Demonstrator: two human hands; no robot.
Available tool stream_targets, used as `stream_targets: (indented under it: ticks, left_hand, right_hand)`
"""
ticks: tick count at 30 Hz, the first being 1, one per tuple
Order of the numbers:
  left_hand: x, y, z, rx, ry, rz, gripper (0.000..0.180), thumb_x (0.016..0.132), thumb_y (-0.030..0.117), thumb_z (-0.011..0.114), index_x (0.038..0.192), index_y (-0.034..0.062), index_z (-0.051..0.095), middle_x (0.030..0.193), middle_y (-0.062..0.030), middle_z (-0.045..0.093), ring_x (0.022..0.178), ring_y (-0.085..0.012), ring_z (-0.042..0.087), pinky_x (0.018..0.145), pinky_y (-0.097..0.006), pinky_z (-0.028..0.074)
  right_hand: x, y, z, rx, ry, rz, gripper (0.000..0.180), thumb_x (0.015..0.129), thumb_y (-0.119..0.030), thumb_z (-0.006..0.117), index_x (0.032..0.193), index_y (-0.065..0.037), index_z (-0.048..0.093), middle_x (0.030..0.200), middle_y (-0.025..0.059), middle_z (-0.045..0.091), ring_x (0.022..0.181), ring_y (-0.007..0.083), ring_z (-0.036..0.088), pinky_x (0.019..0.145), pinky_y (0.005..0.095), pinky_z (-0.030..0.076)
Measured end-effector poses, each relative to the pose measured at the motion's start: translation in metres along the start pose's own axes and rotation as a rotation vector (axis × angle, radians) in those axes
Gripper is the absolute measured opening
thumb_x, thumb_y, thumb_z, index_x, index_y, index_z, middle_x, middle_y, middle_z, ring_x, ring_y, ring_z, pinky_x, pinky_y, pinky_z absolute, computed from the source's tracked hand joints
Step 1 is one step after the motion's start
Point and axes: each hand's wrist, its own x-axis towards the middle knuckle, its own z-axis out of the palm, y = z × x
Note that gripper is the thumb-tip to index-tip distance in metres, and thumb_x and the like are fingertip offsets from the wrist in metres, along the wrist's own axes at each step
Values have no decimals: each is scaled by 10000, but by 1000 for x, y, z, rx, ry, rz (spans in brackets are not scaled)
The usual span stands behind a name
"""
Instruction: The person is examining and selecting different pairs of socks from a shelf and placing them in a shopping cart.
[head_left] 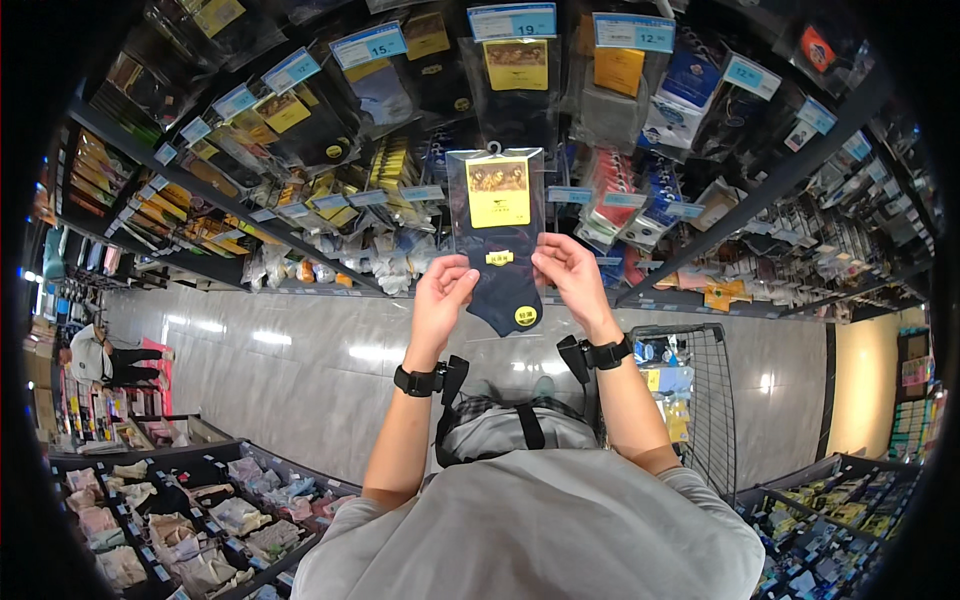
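Held up before the hanging display rack: clear plastic packet of dark navy socks with yellow card. Left hand and right hand fingers clamped on its side edges; best kept level, pinched lightly.

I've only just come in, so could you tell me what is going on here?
A person stands in a shop aisle holding a clear pack of dark socks up in front of the hanging display. The left hand grips its left edge and the right hand its right edge. The pack has a yellow card and a hook at the top. A wire cart stands to the right, and bins of folded goods lie lower left.
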Motion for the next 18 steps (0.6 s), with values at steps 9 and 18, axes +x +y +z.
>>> stream_targets:
  ticks: [9,18]
  left_hand:
    - [44,29,-45,-40,12,46,218,866,101,650,1058,79,549,853,49,618,699,-6,503,582,-167,374]
    - [107,71,-89,-97,-99,150,240,864,90,650,1071,30,544,837,24,621,652,-7,493,553,-165,363]
  right_hand:
    - [50,-3,50,15,12,-13,281,878,-70,613,1145,-5,556,923,17,620,753,81,603,621,217,503]
    - [106,-24,107,-92,119,-198,305,871,-79,619,1160,-2,557,919,16,630,759,75,589,622,224,496]
